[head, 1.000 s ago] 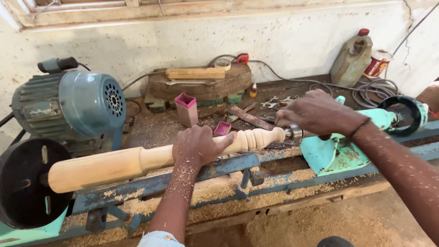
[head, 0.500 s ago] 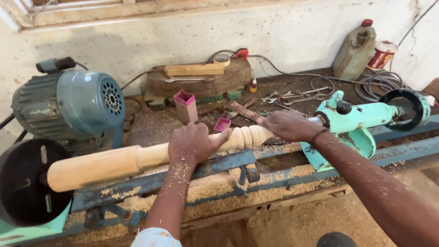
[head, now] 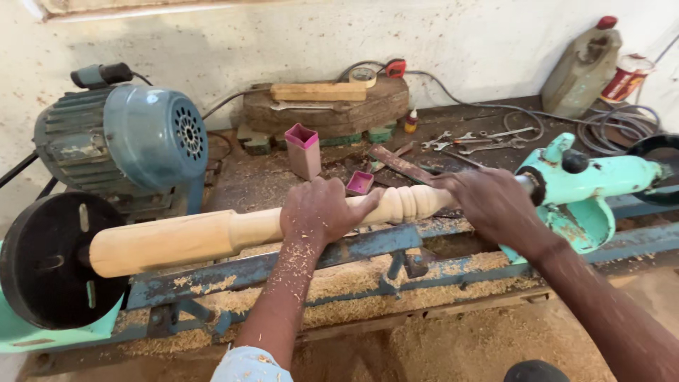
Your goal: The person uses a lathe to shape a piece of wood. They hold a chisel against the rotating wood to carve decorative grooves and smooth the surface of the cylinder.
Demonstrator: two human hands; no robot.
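Observation:
A pale turned wooden spindle (head: 191, 237) lies along the lathe, thick and smooth at the left, with beads near its right end (head: 410, 204). My left hand (head: 322, 212), dusted with sawdust, is wrapped over the spindle's middle. My right hand (head: 488, 205) covers the spindle's right end, right beside the turquoise tailstock (head: 601, 184). The spindle's left end meets the black faceplate (head: 46, 262).
A blue-grey electric motor (head: 124, 145) stands at the back left. Behind the lathe are a round wooden block (head: 325, 113) with a plank on it, pink square cups (head: 303, 150), wrenches (head: 474, 141), cables, a jug (head: 583, 53) and a can. Sawdust covers the blue lathe bed (head: 368, 244).
My right hand has slid left from the tailstock's handle end onto the spindle's right tip. My left hand has stayed on the spindle.

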